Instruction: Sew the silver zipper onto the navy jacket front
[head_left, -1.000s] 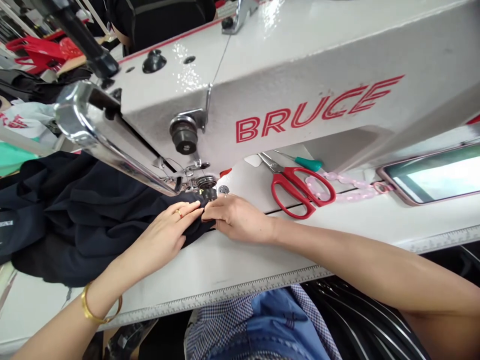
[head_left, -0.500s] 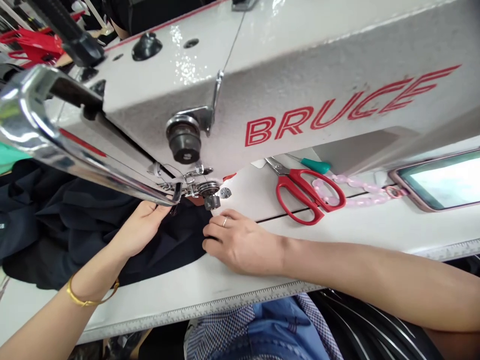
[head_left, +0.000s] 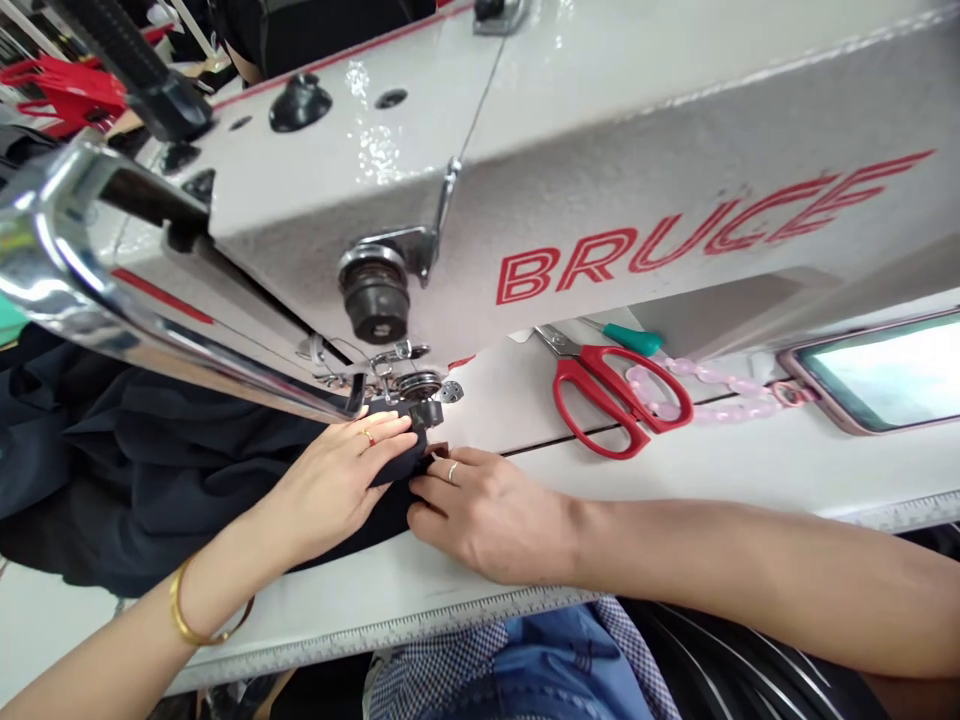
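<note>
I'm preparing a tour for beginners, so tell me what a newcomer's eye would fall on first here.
The white sewing machine with its red BRUCE lettering spans the upper view. Red-handled scissors lie on the table beyond the right forearm. Lower left of centre, the left hand lies on dark cloth.

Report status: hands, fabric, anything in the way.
Left hand flat on dark fabric. Right hand at its edge, grip unclear. Fabric bunched leftward. Red scissors lie clear of both hands.
</note>
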